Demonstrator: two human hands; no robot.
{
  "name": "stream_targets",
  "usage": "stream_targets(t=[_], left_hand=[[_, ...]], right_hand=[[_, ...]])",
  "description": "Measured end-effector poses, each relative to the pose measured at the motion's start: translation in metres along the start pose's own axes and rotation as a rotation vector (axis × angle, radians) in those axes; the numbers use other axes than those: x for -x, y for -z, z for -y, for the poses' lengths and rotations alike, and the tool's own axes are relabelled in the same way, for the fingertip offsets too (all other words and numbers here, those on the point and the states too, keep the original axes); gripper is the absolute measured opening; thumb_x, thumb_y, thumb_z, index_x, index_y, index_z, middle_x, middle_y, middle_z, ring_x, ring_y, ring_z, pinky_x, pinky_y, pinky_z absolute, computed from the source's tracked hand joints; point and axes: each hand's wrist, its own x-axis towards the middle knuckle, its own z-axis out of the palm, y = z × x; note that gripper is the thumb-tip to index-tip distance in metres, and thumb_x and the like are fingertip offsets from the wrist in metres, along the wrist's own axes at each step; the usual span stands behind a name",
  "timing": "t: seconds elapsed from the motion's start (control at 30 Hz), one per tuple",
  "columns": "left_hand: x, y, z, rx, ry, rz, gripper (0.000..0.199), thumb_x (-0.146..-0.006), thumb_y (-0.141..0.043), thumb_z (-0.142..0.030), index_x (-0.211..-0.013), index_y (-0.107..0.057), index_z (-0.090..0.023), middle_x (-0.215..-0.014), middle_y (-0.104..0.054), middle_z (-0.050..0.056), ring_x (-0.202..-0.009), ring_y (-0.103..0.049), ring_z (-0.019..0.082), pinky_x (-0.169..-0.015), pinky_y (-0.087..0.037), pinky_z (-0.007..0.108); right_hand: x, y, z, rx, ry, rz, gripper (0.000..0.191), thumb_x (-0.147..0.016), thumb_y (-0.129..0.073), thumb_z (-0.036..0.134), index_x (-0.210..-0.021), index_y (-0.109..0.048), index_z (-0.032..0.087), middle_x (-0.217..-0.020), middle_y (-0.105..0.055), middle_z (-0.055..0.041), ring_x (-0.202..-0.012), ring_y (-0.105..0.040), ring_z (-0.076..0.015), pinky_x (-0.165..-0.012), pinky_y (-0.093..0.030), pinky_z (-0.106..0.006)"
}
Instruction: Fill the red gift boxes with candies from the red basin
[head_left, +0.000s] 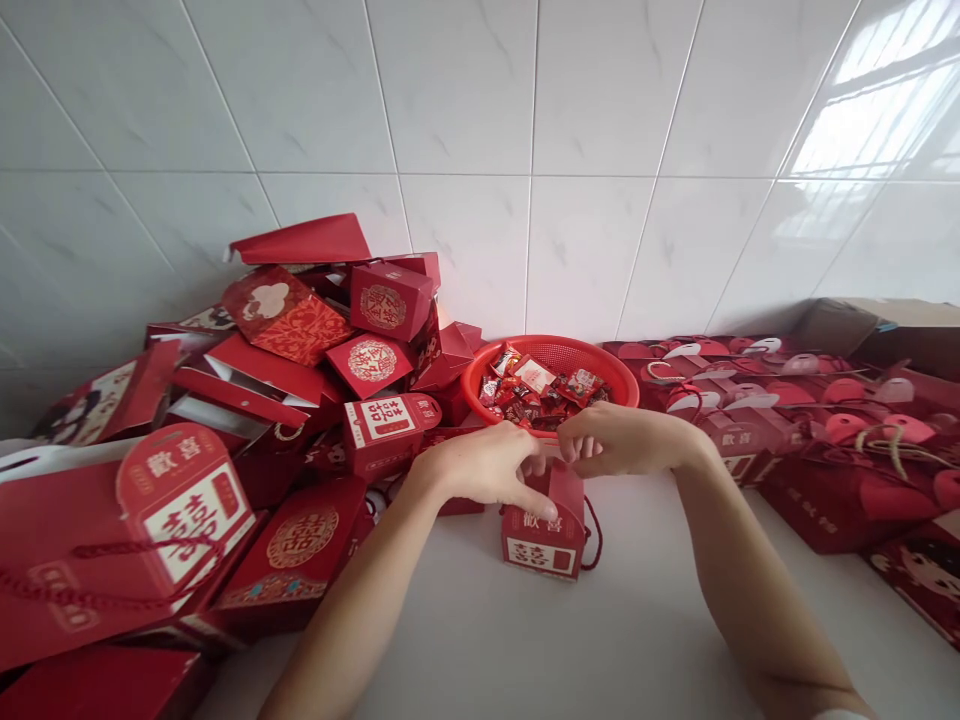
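Note:
A small red box (541, 553) with white and gold lettering stands upright on the white table, a dark red cord hanging at its right side. My left hand (491, 465) is on the box, its thumb against the front flap and its other fingers curled behind. Over the box's back right part, my right hand (619, 438) has its fingers bent inward; whether they hold anything is hidden. Just behind both hands sits a red plastic basket (628, 375) with wrapped candies (536, 377) in it.
Many red boxes (300, 545) are heaped at the left, up against the tiled wall (465, 230). Rows of red boxes (814, 500) with looped cords fill the right side. Behind them is a cardboard box (847, 325). White table surface (585, 650) shows between my forearms.

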Motion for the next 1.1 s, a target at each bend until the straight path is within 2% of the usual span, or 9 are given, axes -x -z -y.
stream_targets(t=[0.13, 0.23, 0.43, 0.53, 0.7, 0.77, 0.87, 0.97, 1.1], left_hand=[[-0.002, -0.006, -0.001, -0.177, 0.052, -0.214, 0.064, -0.069, -0.082, -0.047, -0.122, -0.058, -0.02, -0.121, -0.062, 0.011, -0.109, -0.062, 0.031, -0.076, -0.047, 0.032], [-0.007, -0.01, 0.001, -0.207, 0.072, -0.207, 0.078, -0.07, -0.082, -0.043, -0.139, -0.049, -0.026, -0.131, -0.051, 0.01, -0.115, -0.059, 0.032, -0.083, -0.048, 0.035], [-0.013, -0.012, 0.001, -0.229, 0.042, -0.153, 0.041, -0.068, -0.085, -0.041, -0.101, -0.069, -0.022, -0.118, -0.05, 0.006, -0.111, -0.058, 0.027, -0.088, -0.048, 0.032], [-0.011, -0.012, -0.003, -0.241, 0.061, -0.125, 0.032, -0.072, -0.084, -0.038, -0.098, -0.073, -0.022, -0.12, -0.052, 0.007, -0.116, -0.057, 0.028, -0.093, -0.047, 0.032], [-0.007, -0.014, -0.008, -0.203, 0.115, -0.073, 0.031, -0.08, -0.076, -0.036, -0.108, -0.074, -0.022, -0.119, -0.064, 0.008, -0.118, -0.059, 0.027, -0.095, -0.045, 0.031], [-0.008, -0.012, -0.006, -0.183, 0.11, -0.066, 0.029, -0.079, -0.076, -0.033, -0.106, -0.075, -0.022, -0.118, -0.068, 0.008, -0.114, -0.061, 0.026, -0.09, -0.046, 0.03], [-0.014, -0.009, 0.004, -0.134, 0.1, -0.015, 0.032, -0.076, -0.077, -0.037, -0.104, -0.074, -0.023, -0.113, -0.071, 0.006, -0.106, -0.064, 0.025, -0.077, -0.046, 0.028], [-0.023, -0.006, 0.017, -0.061, 0.043, 0.066, 0.039, -0.072, -0.079, -0.047, -0.102, -0.071, -0.023, -0.111, -0.071, 0.003, -0.098, -0.065, 0.023, -0.068, -0.044, 0.026], [-0.028, -0.006, 0.023, -0.038, 0.043, 0.121, 0.048, -0.071, -0.076, -0.055, -0.106, -0.067, -0.023, -0.111, -0.07, 0.002, -0.091, -0.064, 0.021, -0.064, -0.041, 0.025]], right_hand=[[0.009, 0.006, -0.012, -0.021, -0.014, -0.067, 0.011, -0.086, -0.061, 0.025, -0.083, -0.069, 0.016, -0.086, -0.073, -0.0058, -0.079, -0.066, -0.0189, -0.069, -0.047, -0.028], [0.01, 0.0, -0.022, -0.009, -0.042, -0.04, 0.015, -0.086, -0.061, 0.028, -0.082, -0.069, 0.016, -0.086, -0.073, -0.0074, -0.079, -0.067, -0.0199, -0.068, -0.048, -0.029], [0.01, -0.041, -0.041, -0.015, -0.029, 0.14, 0.022, -0.086, -0.065, 0.033, -0.073, -0.073, 0.016, -0.075, -0.073, -0.0063, -0.064, -0.063, -0.0168, -0.055, -0.041, -0.025], [0.011, -0.066, -0.052, -0.101, -0.029, 0.172, 0.027, -0.088, -0.065, 0.037, -0.073, -0.074, 0.015, -0.074, -0.073, -0.0058, -0.061, -0.061, -0.0146, -0.055, -0.04, -0.024], [0.014, -0.091, -0.068, -0.36, 0.042, 0.076, 0.025, -0.086, -0.065, 0.033, -0.073, -0.071, 0.013, -0.068, -0.068, -0.0027, -0.061, -0.056, -0.0119, -0.057, -0.04, -0.023], [0.017, -0.091, -0.071, -0.52, 0.041, 0.059, 0.027, -0.084, -0.067, 0.035, -0.07, -0.069, 0.013, -0.064, -0.065, -0.0013, -0.059, -0.053, -0.0111, -0.057, -0.04, -0.023], [0.024, -0.085, -0.07, -0.869, 0.095, 0.032, 0.027, -0.084, -0.071, 0.038, -0.076, -0.069, 0.013, -0.075, -0.071, -0.0045, -0.069, -0.062, -0.014, -0.068, -0.048, -0.026], [0.029, -0.081, -0.064, -1.224, 0.241, -0.133, 0.029, -0.084, -0.074, 0.039, -0.071, -0.063, 0.015, -0.078, -0.073, -0.0067, -0.074, -0.068, -0.0172, -0.073, -0.052, -0.03], [0.027, -0.084, -0.051, -1.378, 0.303, -0.238, 0.027, -0.086, -0.075, 0.038, -0.078, -0.06, 0.016, -0.089, -0.073, -0.0071, -0.061, -0.064, -0.0128, -0.065, -0.054, -0.03]])
